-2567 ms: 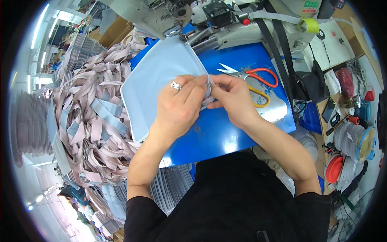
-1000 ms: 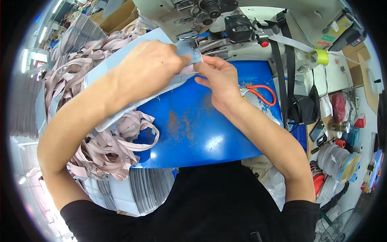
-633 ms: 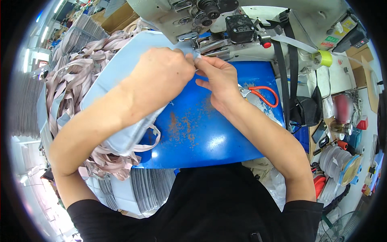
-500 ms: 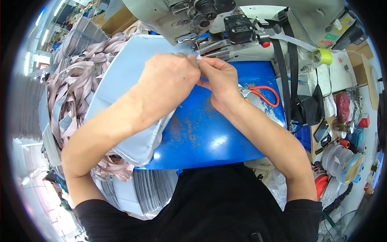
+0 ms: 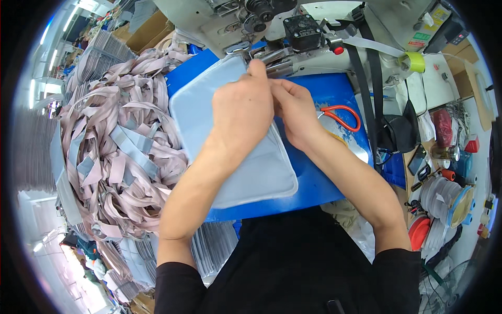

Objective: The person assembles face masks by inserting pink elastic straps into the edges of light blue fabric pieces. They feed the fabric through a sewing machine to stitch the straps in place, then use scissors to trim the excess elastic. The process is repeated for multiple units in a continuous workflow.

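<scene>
Panel at the needle, seam not visibly started.
Your left hand (image 5: pixel 241 110) and right hand (image 5: pixel 294 111) pinch the pale blue panel (image 5: pixel 230 157) edge under the sewing machine (image 5: pixel 272 23).

Head-worn fisheye looks steeply down, close over the blue table (image 5: pixel 319 183).

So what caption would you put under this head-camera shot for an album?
Both hands, left hand and right hand, hold a pale blue padded panel at the sewing machine, beside a heap of grey straps.
</scene>
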Available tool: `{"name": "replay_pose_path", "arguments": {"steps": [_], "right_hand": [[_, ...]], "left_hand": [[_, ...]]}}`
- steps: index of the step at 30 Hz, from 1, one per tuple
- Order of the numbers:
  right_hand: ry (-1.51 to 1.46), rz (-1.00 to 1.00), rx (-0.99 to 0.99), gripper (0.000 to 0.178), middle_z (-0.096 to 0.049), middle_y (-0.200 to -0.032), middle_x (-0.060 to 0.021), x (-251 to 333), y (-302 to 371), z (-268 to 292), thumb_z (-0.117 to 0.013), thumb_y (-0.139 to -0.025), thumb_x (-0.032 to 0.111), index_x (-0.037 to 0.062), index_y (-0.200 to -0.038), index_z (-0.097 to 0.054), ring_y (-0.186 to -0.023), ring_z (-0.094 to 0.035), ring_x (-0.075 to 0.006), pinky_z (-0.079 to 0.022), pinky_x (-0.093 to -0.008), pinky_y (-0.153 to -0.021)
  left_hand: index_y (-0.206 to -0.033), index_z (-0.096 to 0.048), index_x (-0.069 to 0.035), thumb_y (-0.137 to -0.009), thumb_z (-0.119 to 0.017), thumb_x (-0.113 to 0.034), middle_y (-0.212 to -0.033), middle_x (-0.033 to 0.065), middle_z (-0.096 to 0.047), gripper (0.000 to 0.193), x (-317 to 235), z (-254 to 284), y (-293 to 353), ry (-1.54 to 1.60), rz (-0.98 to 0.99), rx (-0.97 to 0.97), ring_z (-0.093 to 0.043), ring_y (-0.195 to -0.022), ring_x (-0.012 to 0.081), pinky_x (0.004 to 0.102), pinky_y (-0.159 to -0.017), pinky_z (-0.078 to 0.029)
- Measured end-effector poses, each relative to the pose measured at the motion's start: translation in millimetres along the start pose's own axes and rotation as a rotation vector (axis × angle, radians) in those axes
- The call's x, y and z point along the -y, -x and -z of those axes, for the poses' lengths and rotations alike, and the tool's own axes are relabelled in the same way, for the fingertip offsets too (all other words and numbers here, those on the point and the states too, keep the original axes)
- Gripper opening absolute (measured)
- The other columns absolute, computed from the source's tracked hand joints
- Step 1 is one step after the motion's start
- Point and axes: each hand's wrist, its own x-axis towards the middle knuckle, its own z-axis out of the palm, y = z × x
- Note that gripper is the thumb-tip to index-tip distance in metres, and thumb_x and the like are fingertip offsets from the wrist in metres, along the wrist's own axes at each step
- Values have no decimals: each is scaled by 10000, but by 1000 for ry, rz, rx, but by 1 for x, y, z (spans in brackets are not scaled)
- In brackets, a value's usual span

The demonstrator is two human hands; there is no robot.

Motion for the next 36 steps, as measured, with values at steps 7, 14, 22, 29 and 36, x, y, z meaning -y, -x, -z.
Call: {"name": "replay_pose_path", "arguments": {"steps": [7,14,22,29,36], "right_hand": [[955,401,41,354,-636,-796,-104,1,43,8,-710,-1004,283,9,-1218,-647,-710,-621,-210,-481,-358,-629],[87,116,174,325,-745,-1075,-72,-13,44,11,-602,-1083,182,-36,-1322,-630,-937,-697,-112,-558,-273,-839],[-146,6,158,337,-734,-1172,-88,-9,34,2,-601,-1080,175,-42,-1337,-628,-1020,-700,-120,-573,-287,-907],[-143,74,181,308,-729,-1103,-73,-9,-4,-5,-600,-1083,203,-35,-1273,-652,-951,-687,-109,-565,-278,-855],[134,384,-15,335,-588,-763,33,14,2,21,-609,-1096,311,-8,-1109,-709,-660,-508,-53,-413,-219,-612]], "left_hand": [[-1379,-547,4,-939,-678,-129,-1142,215,-701,478,68,-27,60,345,74,-325,-686,-1078,378,439,-914,-548],[-1490,-517,25,-1029,-665,-191,-1341,105,-648,530,110,-46,178,1342,841,-244,-583,-1239,174,324,-1100,-428],[-1394,-589,22,-1037,-652,-174,-1275,75,-679,412,107,4,162,1278,643,-328,-615,-1133,137,295,-1032,-453],[-1371,-620,12,-1052,-639,-165,-1250,68,-706,365,133,1,130,1320,646,-312,-648,-1099,127,283,-1000,-479],[-1402,-614,6,-1053,-651,-178,-1268,70,-707,397,137,8,121,1367,645,-305,-654,-1106,133,282,-1000,-485]]}}
